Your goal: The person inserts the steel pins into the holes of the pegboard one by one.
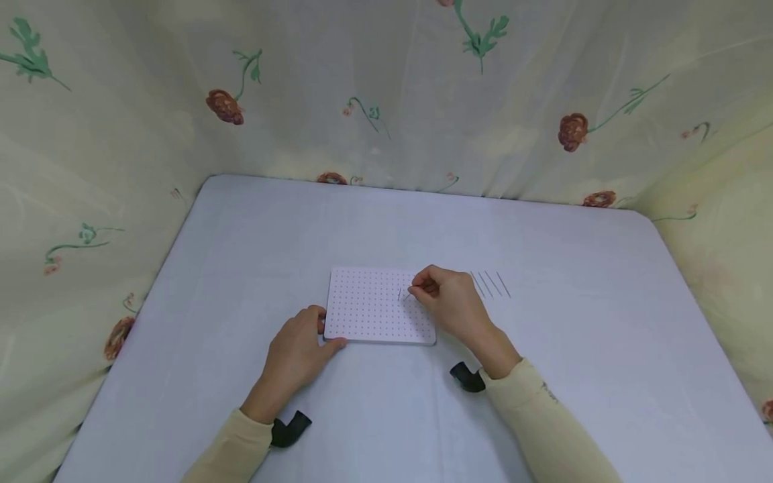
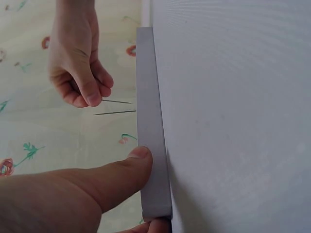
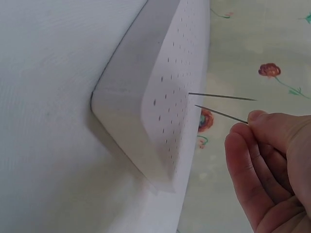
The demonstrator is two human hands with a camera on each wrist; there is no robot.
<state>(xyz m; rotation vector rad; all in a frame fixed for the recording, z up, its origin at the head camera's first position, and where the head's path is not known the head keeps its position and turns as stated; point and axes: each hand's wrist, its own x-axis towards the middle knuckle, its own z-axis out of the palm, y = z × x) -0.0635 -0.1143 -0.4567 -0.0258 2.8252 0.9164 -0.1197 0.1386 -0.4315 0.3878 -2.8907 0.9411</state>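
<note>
A white board (image 1: 362,305) dotted with rows of small holes lies flat on the table. My left hand (image 1: 296,352) grips its near left corner, thumb (image 2: 141,158) against the front side and fingers at the left side. Over the board's right part, my right hand (image 1: 453,302) pinches a thin dark needle (image 3: 221,113) between thumb and index finger. The held needle slants down toward the board, and its tip looks just short of the surface in the right wrist view. Close by, another needle (image 3: 223,96) stands upright in one of the holes.
Several more needles (image 1: 490,284) lie side by side on the white table (image 1: 574,302), right of the board. A black curved piece (image 1: 291,429) sits at the left wrist, and a similar black piece (image 1: 468,377) at the right. Flowered curtains (image 1: 392,87) surround the table.
</note>
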